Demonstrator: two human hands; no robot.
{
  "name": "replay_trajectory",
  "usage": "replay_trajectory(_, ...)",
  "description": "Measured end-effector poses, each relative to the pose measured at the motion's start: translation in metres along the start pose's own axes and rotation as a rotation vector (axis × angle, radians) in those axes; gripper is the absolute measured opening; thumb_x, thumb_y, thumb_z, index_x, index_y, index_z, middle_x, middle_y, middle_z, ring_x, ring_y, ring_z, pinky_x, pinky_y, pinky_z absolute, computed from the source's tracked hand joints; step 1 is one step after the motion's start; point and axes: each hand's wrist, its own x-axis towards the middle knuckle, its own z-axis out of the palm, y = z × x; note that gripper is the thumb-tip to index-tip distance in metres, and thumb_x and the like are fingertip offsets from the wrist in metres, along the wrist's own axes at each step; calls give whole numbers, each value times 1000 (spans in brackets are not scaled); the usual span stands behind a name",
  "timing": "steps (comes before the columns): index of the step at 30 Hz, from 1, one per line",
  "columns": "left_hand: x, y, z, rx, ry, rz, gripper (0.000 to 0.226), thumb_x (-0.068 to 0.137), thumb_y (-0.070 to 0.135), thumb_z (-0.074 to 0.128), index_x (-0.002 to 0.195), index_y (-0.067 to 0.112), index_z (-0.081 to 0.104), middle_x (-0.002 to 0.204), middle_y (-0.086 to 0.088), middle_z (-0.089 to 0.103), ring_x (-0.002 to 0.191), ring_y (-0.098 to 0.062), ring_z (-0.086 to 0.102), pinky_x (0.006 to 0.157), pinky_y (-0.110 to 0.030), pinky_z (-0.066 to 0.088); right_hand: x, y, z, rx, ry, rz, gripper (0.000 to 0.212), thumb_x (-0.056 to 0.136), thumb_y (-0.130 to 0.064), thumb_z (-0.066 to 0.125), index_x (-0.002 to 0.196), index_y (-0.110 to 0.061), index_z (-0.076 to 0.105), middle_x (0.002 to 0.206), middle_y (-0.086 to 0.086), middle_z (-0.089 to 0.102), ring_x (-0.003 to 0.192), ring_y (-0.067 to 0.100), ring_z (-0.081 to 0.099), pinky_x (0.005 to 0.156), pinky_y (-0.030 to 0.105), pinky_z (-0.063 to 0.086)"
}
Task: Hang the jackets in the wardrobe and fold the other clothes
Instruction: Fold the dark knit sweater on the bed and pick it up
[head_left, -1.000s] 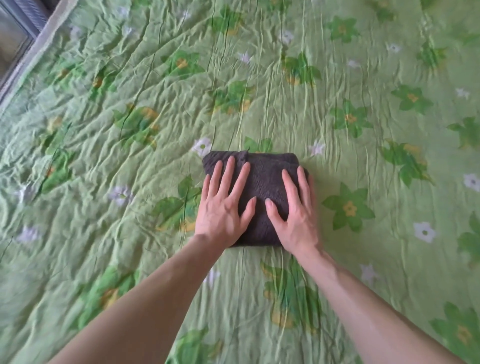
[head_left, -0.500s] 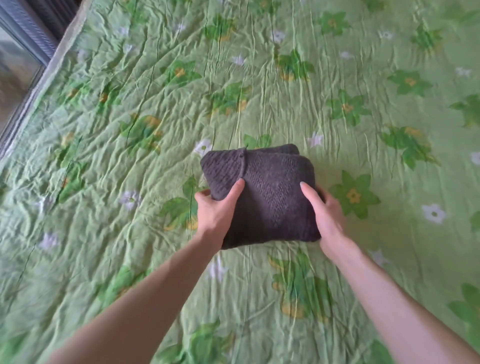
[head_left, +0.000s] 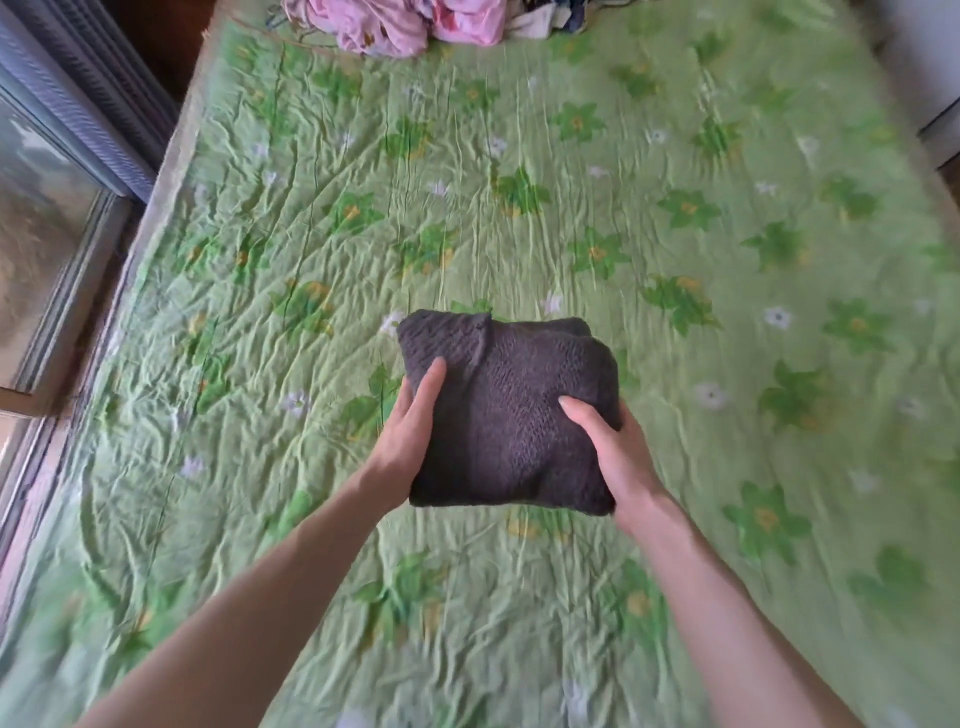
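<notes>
A folded dark grey knitted garment (head_left: 514, 395) is held up a little above the green flowered bedspread (head_left: 675, 234), at the centre of the head view. My left hand (head_left: 408, 431) grips its left edge, thumb on top and fingers hidden underneath. On the other side my right hand (head_left: 613, 447) grips the right edge the same way, thumb lying across the knit.
A heap of pink and other clothes (head_left: 410, 23) lies at the far end of the bed. A window with a grey frame (head_left: 57, 171) runs along the left side. White furniture (head_left: 930, 62) stands at the far right corner.
Both hands lay flat on the folded garment a second ago. They then took hold of its sides and lifted it off the bed. The view has tipped up, showing the far clothes heap.
</notes>
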Motion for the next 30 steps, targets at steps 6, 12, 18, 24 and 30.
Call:
replay_trajectory(6, -125, 75, 58, 76, 15, 117, 95, 74, 85, 68, 151, 35, 47, 141, 4, 63, 118, -19, 68, 102, -45, 57, -120, -77, -52, 92, 79, -29, 44, 85, -35, 83, 125, -20, 70, 115, 6, 78, 105, 28, 75, 92, 53, 61)
replay_trajectory(12, -244, 99, 156, 187, -76, 245, 48, 96, 62, 61, 121, 22, 65, 110, 6, 72, 99, -11, 70, 73, -23, 51, -228, -122, -141, 232, 220, -81, 70, 74, -59, 80, 133, -25, 66, 122, 0, 76, 107, 23, 75, 91, 48, 61)
replay_trajectory(18, -334, 96, 264, 276, -353, 359, 37, 95, 60, 66, 124, 38, 65, 117, 12, 74, 99, -5, 73, 85, -27, 58, -326, -134, -256, 378, 362, -109, 66, 80, -67, 75, 137, -37, 64, 130, -3, 72, 113, 29, 72, 96, 57, 58)
replay_trajectory(24, -416, 60, 367, 210, -525, 305, 31, 96, 45, 70, 125, 36, 68, 115, 8, 78, 99, -11, 76, 82, -32, 60, -417, -129, -374, 392, 446, -132, 94, 61, -86, 77, 143, -47, 54, 142, -7, 63, 121, 27, 66, 102, 55, 55)
replay_trajectory(30, -488, -4, 474, 157, -575, 254, 31, 94, 45, 72, 122, 32, 68, 111, 1, 79, 99, -21, 77, 89, -45, 62, -500, -115, -480, 322, 509, -212, 86, 69, -73, 72, 147, -49, 43, 130, -16, 59, 101, 9, 63, 58, 21, 59)
